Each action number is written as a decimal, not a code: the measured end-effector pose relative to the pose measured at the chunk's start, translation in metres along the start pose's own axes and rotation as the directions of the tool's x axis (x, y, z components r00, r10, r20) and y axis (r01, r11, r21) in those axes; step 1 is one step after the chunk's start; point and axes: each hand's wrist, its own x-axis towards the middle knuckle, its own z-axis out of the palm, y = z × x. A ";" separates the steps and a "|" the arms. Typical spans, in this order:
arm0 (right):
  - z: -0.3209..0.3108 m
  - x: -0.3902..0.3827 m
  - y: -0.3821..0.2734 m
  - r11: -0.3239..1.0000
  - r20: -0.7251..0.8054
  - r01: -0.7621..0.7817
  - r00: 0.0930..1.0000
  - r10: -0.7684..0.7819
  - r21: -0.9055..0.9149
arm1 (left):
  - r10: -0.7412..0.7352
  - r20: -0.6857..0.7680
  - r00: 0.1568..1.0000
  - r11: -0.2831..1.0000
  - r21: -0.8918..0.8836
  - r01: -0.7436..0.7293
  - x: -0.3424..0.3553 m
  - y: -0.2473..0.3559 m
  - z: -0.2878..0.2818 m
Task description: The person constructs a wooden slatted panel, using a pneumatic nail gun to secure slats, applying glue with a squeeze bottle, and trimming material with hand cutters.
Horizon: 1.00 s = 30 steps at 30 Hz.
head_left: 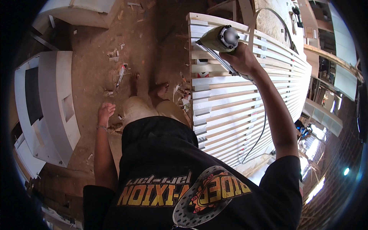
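My right hand [244, 61] is wrapped round the handle of a pneumatic nail gun [222, 39], which has a rounded olive-coloured head and a long slim magazine. The gun is over the far left corner of a large panel of white slats [226, 102], and its nose is close to the slats. Whether it touches them I cannot tell. Down at my left side hangs my left hand [106, 112], away from the panel, with its fingers loosely bent and nothing visible in them.
A dark air hose [263, 130] trails over the slats on the right. Wood scraps [115, 55] litter the brown floor round my bare feet. On the left lies a white cabinet piece [57, 103]; another white furniture piece [84, 14] stands farther off. Beyond the panel is a wooden work surface [270, 21].
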 end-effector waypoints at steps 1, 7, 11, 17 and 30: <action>-0.001 0.002 0.000 0.999 -0.031 0.043 0.999 -0.043 0.021 | -0.023 -0.015 1.000 1.000 -0.016 0.023 -0.001 0.001 -0.001; -0.038 0.004 -0.025 0.958 -0.011 -0.137 0.990 0.144 0.253 | 0.003 0.002 1.000 1.000 -0.010 -0.003 -0.012 -0.013 -0.007; -0.042 0.025 -0.032 0.978 -0.013 -0.137 0.990 0.141 0.155 | -0.036 -0.052 0.998 0.999 0.011 0.037 -0.007 -0.028 -0.011; -0.020 0.044 -0.012 0.972 0.062 -0.210 0.977 0.204 0.103 | -0.028 -0.026 0.999 0.999 -0.044 0.026 -0.012 -0.031 -0.016; -0.015 0.035 -0.024 0.988 -0.053 -0.035 0.998 0.043 0.150 | -0.026 -0.016 1.000 0.994 0.107 0.027 -0.013 0.014 0.002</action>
